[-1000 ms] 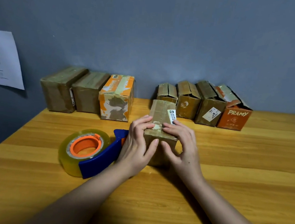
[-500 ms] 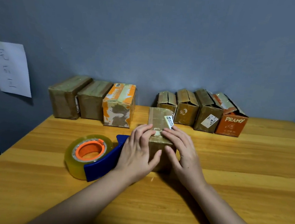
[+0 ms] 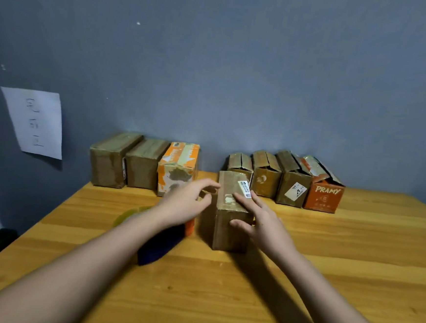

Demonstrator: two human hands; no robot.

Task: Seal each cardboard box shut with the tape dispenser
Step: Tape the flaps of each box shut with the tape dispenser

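Note:
A small brown cardboard box [image 3: 228, 232] with a white label stands upright in the middle of the wooden table [image 3: 353, 248]. My right hand [image 3: 265, 224] rests on it, straight fingers across its top and thumb against its front face. My left hand [image 3: 185, 205] hovers just left of the box, blurred, fingers relaxed and apart from the cardboard. The tape dispenser [image 3: 159, 246], blue with a yellowish roll and an orange core, lies on the table under my left forearm and is mostly hidden.
Three taped boxes [image 3: 142, 166] stand in a row at the back left against the grey wall. Several boxes with loose top flaps [image 3: 293, 185], one orange and marked PRAMY [image 3: 324, 195], stand at the back right. A paper sheet [image 3: 35, 122] hangs on the left wall.
My left hand has let go of the box and lifted away to the left. My right hand stays on the box. The camera has tilted upward.

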